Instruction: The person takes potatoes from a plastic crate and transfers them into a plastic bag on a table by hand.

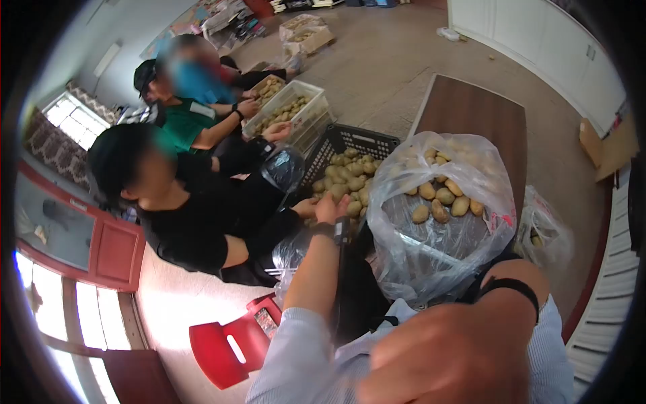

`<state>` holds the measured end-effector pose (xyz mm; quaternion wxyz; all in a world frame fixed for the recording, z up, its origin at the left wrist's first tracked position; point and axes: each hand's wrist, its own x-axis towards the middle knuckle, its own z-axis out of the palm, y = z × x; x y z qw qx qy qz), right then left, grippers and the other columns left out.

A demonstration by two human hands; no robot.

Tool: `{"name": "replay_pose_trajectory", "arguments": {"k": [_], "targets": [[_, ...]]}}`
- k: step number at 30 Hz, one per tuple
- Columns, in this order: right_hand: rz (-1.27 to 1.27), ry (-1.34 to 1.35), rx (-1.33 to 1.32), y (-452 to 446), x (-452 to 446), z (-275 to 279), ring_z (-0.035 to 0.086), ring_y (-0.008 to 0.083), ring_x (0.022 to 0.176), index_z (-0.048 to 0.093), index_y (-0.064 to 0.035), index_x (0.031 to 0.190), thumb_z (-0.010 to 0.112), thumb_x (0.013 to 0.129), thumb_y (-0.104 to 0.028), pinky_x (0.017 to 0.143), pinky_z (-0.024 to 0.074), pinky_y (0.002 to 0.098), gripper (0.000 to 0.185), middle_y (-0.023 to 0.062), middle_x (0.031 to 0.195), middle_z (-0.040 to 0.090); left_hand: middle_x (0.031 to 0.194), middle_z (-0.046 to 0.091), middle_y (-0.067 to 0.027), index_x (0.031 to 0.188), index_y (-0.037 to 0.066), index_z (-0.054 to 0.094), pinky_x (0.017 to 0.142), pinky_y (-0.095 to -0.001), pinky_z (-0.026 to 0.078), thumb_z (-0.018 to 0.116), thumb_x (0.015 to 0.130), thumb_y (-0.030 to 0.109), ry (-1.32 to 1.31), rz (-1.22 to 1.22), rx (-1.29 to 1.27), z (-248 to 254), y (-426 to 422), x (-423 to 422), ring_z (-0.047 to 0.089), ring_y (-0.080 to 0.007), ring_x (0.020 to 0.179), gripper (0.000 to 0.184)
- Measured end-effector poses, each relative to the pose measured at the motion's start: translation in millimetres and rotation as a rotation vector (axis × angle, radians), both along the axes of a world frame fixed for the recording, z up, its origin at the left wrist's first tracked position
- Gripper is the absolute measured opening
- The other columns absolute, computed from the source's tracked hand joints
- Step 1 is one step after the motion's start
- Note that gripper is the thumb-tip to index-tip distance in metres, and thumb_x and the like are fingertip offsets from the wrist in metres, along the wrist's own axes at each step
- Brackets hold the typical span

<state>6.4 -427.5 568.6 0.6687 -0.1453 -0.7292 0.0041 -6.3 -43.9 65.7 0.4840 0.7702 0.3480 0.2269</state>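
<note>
In a black crate [367, 137] beside the brown counter [464, 108], potatoes [344, 176] are heaped at the left hand [330, 208]; more are held in a clear bag [434, 252] at the counter's near end. Whether anything is grasped by that hand or the blurred right hand [447, 353] cannot be told. The floor [370, 81] is bordered by white cabinets [538, 40], with a red chair [214, 350] at lower left.

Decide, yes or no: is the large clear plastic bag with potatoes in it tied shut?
No, the large clear plastic bag gapes open at the top, showing potatoes inside.
</note>
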Motion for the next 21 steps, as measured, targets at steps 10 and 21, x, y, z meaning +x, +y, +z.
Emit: {"name": "replay_pose_trajectory", "arguments": {"k": [10,21], "targets": [[-0.386,0.261,-0.283,50,19,-50,0.058,0.0224,0.094,0.047,0.0002,0.130,0.061,0.075,0.004,0.082,0.0479,0.0332,0.058,0.0125,0.119,0.054,0.106,0.060,-0.0159,0.117,-0.002,0.050,0.076,-0.0412,0.055,0.051,0.094,0.025,0.045,0.138,-0.032,1,6,-12,0.061,-0.0319,0.095,0.036],[-0.674,0.176,-1.244,-6,39,-276,0.056,0.0339,0.106,0.039,-0.0015,0.132,0.062,0.080,-0.014,0.085,0.0481,0.0409,0.058,0.0214,0.122,0.048,0.102,0.065,-0.0119,0.116,-0.001,0.056,0.073,-0.0364,0.054,0.051,0.092,0.026,-0.091,0.356,-0.276,-22,36,-19,0.063,-0.0243,0.095,0.036]]}}
